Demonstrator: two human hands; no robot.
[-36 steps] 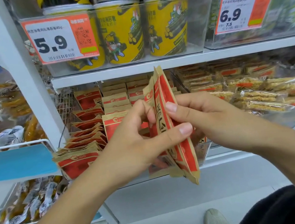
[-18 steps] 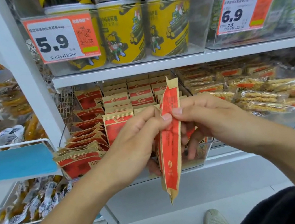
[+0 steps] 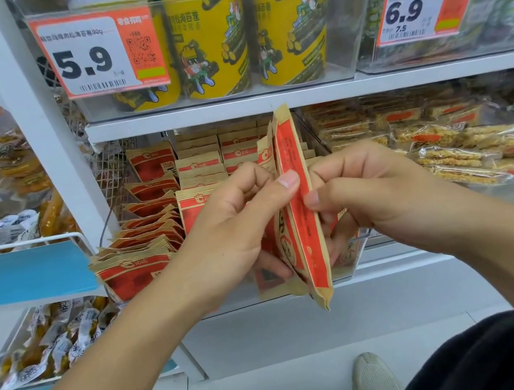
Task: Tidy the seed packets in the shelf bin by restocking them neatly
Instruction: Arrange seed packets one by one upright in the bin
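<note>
Fingers (image 3: 290,179) of both hands pinch red-and-tan seed packets (image 3: 302,221) below "5.9" tag (image 3: 97,53).

Held seed packets (image 3: 299,215): kraft-tan paper, red panel down the face, pale lettering and a round logo. Binned kraft-and-red seed packets (image 3: 151,229): same tan with red bands. Cylindrical snack tubs (image 3: 211,45) on the upper shelf: yellow, cartoon figure in green and red, dark green rolls. Price tags (image 3: 98,53): orange-red border, white field, black numerals. Shelf frame (image 3: 25,105): white. Side tray front (image 3: 25,273): light blue.
</note>
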